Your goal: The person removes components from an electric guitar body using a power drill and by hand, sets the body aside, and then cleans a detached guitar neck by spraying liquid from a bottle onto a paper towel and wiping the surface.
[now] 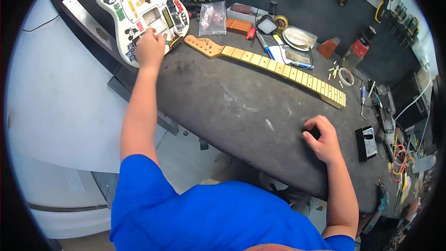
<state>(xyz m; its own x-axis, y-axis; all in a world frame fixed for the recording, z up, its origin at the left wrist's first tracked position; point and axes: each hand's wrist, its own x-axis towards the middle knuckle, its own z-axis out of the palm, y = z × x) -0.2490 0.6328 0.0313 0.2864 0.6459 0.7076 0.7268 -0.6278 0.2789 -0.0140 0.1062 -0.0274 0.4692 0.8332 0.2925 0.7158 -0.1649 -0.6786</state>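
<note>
A white electric guitar body (121, 21) covered in stickers lies at the upper left, with an open cavity showing loose wires and parts. My left hand (151, 50) is over its lower part, fingers bent at the cavity's edge; what they pinch, if anything, is hidden. Beside the body, a detached maple guitar neck (278, 69) lies across the workbench, its headstock close to the body. On the bench's near side rests my right hand (321, 138), loosely curled, with a dark gap between thumb and fingers and no object visible in it.
Along the back of the dark workbench (223, 102) are a clear plastic bag (213, 18), a tape roll (281, 22) and a white dish (297, 38). A black-and-silver metal part (367, 144) sits right of my right hand. Cables and tools crowd the right edge; more tools hang on the wall.
</note>
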